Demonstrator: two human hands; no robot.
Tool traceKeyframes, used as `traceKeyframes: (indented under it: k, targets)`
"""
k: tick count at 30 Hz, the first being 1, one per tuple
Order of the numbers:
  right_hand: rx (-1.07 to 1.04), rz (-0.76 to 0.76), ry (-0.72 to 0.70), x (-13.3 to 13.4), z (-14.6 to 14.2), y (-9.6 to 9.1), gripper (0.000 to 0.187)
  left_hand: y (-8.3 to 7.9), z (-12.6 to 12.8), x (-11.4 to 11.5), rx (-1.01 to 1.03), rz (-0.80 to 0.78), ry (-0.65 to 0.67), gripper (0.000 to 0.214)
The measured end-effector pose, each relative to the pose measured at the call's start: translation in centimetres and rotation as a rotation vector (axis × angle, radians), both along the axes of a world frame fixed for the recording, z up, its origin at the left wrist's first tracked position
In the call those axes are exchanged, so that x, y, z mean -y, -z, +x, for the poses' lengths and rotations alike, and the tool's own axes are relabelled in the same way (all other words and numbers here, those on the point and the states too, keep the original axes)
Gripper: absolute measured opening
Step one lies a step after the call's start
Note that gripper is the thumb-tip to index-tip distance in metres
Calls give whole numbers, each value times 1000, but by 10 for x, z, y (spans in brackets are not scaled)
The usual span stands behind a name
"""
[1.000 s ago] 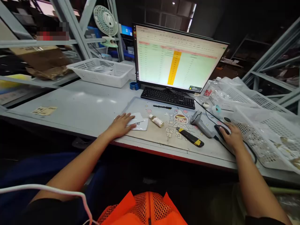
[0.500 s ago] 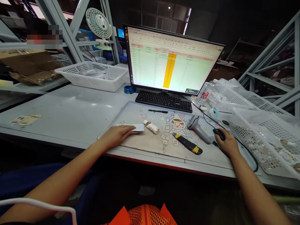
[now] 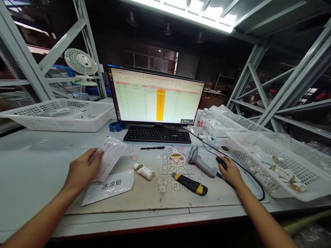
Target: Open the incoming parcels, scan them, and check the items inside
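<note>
My left hand point(image 3: 82, 170) pinches a thin, glossy packet point(image 3: 112, 155) with small print between thumb and fingers, holding it tilted above the desk mat. Under it, a flat white pouch point(image 3: 113, 187) with large dark characters lies on the mat, partly covered. To the right of the pouch rests a small bottle point(image 3: 144, 172) with a white cap and label, on its side. My right hand point(image 3: 232, 174) is curled over a black computer mouse point(image 3: 221, 163). Between the hands lie a grey barcode scanner point(image 3: 203, 164) and a black and yellow utility knife point(image 3: 191, 184).
A monitor point(image 3: 137, 100) showing a spreadsheet stands behind a black keyboard point(image 3: 157, 134) and a pen point(image 3: 152, 148). White baskets stand at left point(image 3: 72, 121) and right point(image 3: 254, 172). The mouse cable point(image 3: 254, 175) loops beside the right basket. A blue tape roll point(image 3: 115, 126) sits near the keyboard.
My left hand has lifted the printed packet off the mat and moved left, exposing the white pouch beneath. My right hand stays on the mouse. The head view has shifted upward and right.
</note>
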State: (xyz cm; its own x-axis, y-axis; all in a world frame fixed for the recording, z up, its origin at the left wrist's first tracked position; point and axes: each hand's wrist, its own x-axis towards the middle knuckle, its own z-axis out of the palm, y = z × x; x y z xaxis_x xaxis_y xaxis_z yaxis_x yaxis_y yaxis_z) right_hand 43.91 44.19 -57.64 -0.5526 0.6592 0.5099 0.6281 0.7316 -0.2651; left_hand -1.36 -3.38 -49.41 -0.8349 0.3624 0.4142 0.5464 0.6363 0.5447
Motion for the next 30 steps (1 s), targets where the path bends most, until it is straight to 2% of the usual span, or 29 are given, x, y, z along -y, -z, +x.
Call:
traceKeyframes:
  k: [2,5,7,9,12,15,17,21,25,27,30]
  targets:
    - [8,-6,16,1,-1,0,49,5,-24,-14,42,-33,21,59]
    - [10,-11,38,1,-2,2,48,26,-53,-27,34,-156,26,56]
    - [6,-12,48,0,-2,3,47,40,-61,-30,12,-255,2,54]
    - [1,-7,50,-1,-2,5,47,46,-59,-30,-18,-342,-9,53]
    - [-7,4,42,-2,-2,6,47,39,-45,-32,-126,-423,7,61]
    - [-5,5,34,-2,-2,7,46,18,-31,-44,-263,-422,67,71]
    - [-4,4,31,-3,-2,7,46,4,-23,-60,-302,-371,138,69]
    - [-4,1,49,-3,-3,7,46,-20,-2,-115,-263,-247,350,55]
    - [4,-1,47,1,-3,4,45,-35,34,-196,-162,-232,575,41]
    - [7,0,43,4,-3,0,45,-36,56,-239,-126,-259,603,38]
    - [12,-5,38,8,-3,-5,44,-24,84,-297,-125,-285,597,43]
